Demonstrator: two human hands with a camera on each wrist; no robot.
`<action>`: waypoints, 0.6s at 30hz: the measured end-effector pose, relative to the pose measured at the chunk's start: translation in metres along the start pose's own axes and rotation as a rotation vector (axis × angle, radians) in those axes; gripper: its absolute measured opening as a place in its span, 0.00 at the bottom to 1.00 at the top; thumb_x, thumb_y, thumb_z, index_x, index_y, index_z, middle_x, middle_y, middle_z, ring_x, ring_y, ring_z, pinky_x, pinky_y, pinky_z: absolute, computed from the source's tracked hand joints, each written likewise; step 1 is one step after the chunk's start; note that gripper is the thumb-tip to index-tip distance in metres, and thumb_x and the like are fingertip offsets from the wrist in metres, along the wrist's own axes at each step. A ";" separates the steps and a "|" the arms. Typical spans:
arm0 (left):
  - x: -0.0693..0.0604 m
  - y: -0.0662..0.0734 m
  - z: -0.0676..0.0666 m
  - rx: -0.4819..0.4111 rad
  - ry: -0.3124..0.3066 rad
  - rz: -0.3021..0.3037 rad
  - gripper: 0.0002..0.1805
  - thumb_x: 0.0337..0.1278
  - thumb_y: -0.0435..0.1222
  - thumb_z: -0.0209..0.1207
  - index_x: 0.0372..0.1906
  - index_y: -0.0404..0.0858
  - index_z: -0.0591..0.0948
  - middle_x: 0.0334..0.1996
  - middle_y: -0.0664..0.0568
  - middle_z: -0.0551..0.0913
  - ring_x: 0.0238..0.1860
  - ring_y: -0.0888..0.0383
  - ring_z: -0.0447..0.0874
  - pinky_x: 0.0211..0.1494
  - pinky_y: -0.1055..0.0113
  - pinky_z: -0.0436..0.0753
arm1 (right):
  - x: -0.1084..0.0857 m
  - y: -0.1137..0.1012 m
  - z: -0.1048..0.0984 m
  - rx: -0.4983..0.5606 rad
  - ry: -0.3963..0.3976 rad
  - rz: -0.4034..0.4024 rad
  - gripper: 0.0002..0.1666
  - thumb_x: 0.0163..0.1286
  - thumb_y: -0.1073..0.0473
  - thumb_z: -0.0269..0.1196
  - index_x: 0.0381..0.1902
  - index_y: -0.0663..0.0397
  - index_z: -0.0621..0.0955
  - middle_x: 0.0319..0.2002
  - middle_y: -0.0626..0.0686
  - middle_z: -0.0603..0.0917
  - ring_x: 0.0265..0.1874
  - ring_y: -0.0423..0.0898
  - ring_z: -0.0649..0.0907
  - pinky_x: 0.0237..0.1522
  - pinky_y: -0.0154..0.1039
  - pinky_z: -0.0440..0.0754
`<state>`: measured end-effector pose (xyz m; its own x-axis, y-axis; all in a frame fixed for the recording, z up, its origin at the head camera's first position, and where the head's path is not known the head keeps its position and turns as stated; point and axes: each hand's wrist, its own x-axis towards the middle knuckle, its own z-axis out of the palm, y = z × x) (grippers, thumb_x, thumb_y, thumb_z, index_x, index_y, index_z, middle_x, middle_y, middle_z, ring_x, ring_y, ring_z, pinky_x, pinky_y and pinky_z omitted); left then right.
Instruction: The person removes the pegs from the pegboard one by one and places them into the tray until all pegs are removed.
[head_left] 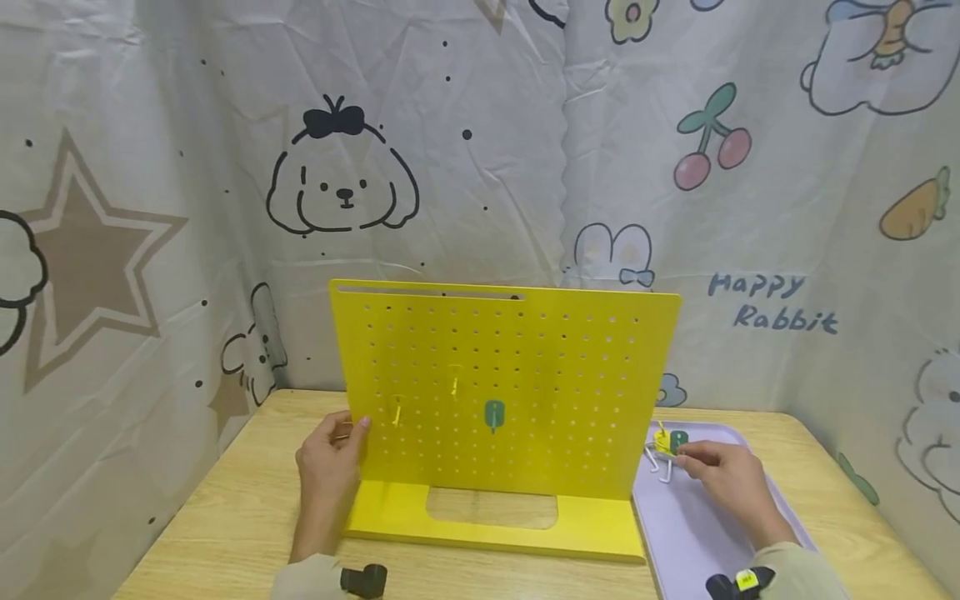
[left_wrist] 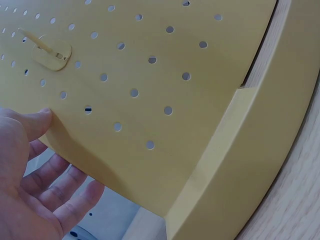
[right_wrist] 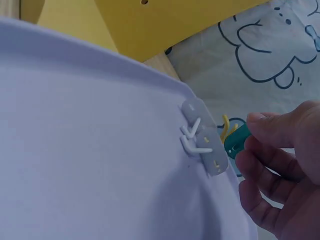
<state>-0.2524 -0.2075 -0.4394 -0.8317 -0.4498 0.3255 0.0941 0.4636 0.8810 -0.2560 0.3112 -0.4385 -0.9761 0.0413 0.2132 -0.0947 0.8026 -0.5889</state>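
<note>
A yellow pegboard (head_left: 570, 450) stands upright on its base, with two yellow hooks (head_left: 397, 411) and one green hook (head_left: 493, 415) on its face. My left hand (head_left: 330, 475) grips the board's left edge, thumb on the front and fingers behind; the left wrist view shows the hand (left_wrist: 45, 175) beside a yellow hook (left_wrist: 51, 52). Over the far end of the purple tray (head_left: 693, 517), my right hand (head_left: 731, 483) pinches a green hook (right_wrist: 237, 141) between thumb and fingers. Close to it are white hooks (right_wrist: 197, 145) and yellow hooks (right_wrist: 226, 127).
The wooden table (head_left: 240, 467) extends left of the board, and the tray lies against the right side of the board's base. A printed curtain (head_left: 480, 167) hangs behind and at both sides.
</note>
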 end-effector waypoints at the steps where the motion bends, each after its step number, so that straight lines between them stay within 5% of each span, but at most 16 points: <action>1: 0.000 0.000 0.000 0.003 0.002 0.000 0.19 0.67 0.49 0.62 0.51 0.39 0.84 0.40 0.46 0.86 0.42 0.49 0.86 0.43 0.57 0.85 | 0.001 0.002 0.002 -0.002 0.005 -0.014 0.13 0.66 0.59 0.69 0.45 0.62 0.87 0.39 0.58 0.88 0.36 0.51 0.84 0.37 0.45 0.78; 18: 0.001 0.001 0.000 0.019 -0.002 0.010 0.18 0.68 0.48 0.62 0.51 0.39 0.83 0.41 0.45 0.86 0.42 0.48 0.86 0.44 0.54 0.84 | 0.006 0.003 0.009 -0.033 -0.026 -0.007 0.16 0.66 0.60 0.67 0.49 0.65 0.85 0.39 0.62 0.87 0.39 0.57 0.84 0.39 0.54 0.80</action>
<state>-0.2530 -0.2076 -0.4384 -0.8317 -0.4440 0.3334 0.0917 0.4823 0.8712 -0.2641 0.3088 -0.4463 -0.9803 0.0203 0.1966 -0.0956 0.8220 -0.5614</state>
